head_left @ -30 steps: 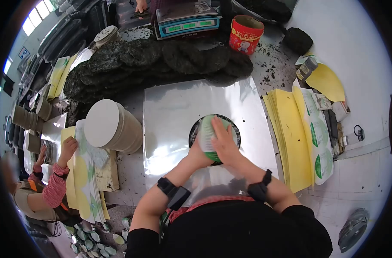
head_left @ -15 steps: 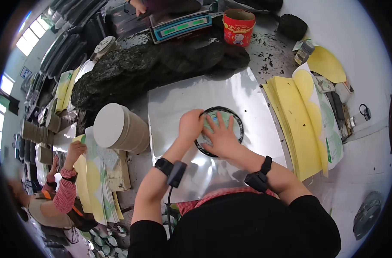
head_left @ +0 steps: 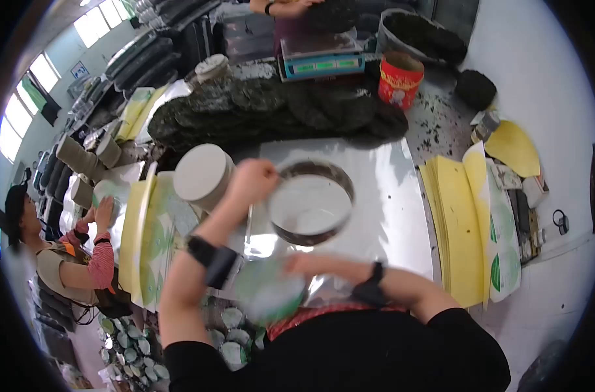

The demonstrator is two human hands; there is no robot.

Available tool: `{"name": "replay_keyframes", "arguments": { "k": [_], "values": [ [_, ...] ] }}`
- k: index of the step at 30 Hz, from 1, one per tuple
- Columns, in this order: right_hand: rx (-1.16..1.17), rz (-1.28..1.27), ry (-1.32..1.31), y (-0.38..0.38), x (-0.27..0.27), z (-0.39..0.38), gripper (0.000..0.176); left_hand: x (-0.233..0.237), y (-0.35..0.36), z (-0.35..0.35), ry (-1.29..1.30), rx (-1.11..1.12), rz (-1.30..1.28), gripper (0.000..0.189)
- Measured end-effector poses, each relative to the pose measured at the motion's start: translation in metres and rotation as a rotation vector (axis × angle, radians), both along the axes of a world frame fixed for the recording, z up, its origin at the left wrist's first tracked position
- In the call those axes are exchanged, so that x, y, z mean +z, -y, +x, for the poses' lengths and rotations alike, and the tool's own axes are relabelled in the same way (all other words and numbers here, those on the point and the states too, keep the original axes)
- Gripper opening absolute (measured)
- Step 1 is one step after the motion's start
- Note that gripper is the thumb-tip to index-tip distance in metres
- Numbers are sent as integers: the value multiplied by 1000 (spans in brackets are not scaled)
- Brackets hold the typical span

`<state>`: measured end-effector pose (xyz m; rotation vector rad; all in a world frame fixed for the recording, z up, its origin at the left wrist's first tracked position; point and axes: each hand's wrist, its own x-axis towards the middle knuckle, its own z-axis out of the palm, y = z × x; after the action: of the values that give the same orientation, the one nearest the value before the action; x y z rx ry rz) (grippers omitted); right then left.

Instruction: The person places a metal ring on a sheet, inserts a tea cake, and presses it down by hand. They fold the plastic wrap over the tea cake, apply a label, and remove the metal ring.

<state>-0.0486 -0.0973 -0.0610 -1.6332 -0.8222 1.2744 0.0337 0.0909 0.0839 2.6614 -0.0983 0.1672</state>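
Observation:
My left hand (head_left: 257,178) is closed at the upper left edge of a dark, thin-walled ring (head_left: 345,219), seemingly gripping its rim. Through the ring a pale, shiny surface shows. Below it, my right hand (head_left: 302,264) is blurred by motion, its fingers at the edge of a round green and white packet (head_left: 268,291). The packet is smeared too, close to the front edge of the shiny metal sheet (head_left: 385,215).
Dark, rough round cakes (head_left: 225,108) lie stacked behind the sheet. Pale cylinders (head_left: 202,173) stand left, yellow sheets (head_left: 451,225) right. A scale (head_left: 323,65) and red bucket (head_left: 400,78) are at the back. Another person (head_left: 68,264) works at left; green and white packets (head_left: 131,349) lie below.
Both hands were together on the green and white disc inside the ring. Now the right hand has drawn the packet toward me, and the left has moved left with the ring. The view has tilted up.

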Motion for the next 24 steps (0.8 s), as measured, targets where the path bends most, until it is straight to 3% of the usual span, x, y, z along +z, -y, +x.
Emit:
{"name": "replay_keyframes", "arguments": {
  "k": [1, 2, 3, 5, 6, 7, 8, 9, 10, 11, 13, 15, 16, 18, 19, 20, 21, 22, 23, 24],
  "values": [
    [396, 192, 75, -36, -31, -42, 27, -21, 17, 2, -41, -10, 20, 17],
    [740, 436, 81, -72, -60, -83, 29, -35, 33, -1, -180, -7, -117, 19],
    [604, 457, 168, -72, -34, -68, 29, -84, 31, 3, -88, -104, -69, 20],
    [314, 521, 331, -27, 28, -34, 30, -95, 19, -24, -430, -173, -468, 20],
    [161, 560, 394, -1, 43, -12, 31, -125, -11, -36, -182, -314, -252, 18],
    [-143, 429, 728, 28, 57, 26, 37, -113, -30, -61, -197, -317, -169, 15],
    [-370, 295, 823, 65, 31, 74, 45, -110, -52, -81, -289, -383, -46, 9],
    [-699, 227, 1042, 107, 40, 86, 59, -110, -65, -102, -161, -533, -140, 16],
    [-773, -11, 900, 138, 54, 84, 74, -117, -70, -122, -141, -630, -115, 16],
    [-627, -276, 832, 163, -4, 93, 87, -102, -62, -137, -179, -825, -54, 19],
    [-699, -185, 800, 169, -45, 63, 72, -103, -40, -176, -15, -755, -65, 21],
    [-838, -118, 798, 171, -65, 66, 64, -163, -59, -190, -230, -677, -100, 30],
    [-890, -21, 699, 171, -47, 70, 65, -146, -49, -190, -56, -637, -178, 16],
    [-955, 158, 473, 175, 1, 62, 67, -158, -56, -184, -102, -735, -165, 19],
    [-992, 197, 413, 181, 0, 70, 68, -167, -59, -177, -123, -780, -158, 23],
    [-1028, 234, 348, 190, -6, 81, 68, -165, -56, -168, -280, -664, -305, 22],
    [-1063, 266, 273, 197, -16, 88, 69, -161, -53, -166, -406, -599, -286, 22],
    [-1050, 231, 275, 200, -31, 89, 69, -142, -44, -161, -528, -531, -259, 23],
    [-1039, 198, 279, 200, -52, 88, 70, -94, -27, -145, -859, -316, -374, 23],
    [-1033, 169, 293, 201, -71, 90, 70, -99, -34, -141, -600, -562, -218, 21]
  ]
}}
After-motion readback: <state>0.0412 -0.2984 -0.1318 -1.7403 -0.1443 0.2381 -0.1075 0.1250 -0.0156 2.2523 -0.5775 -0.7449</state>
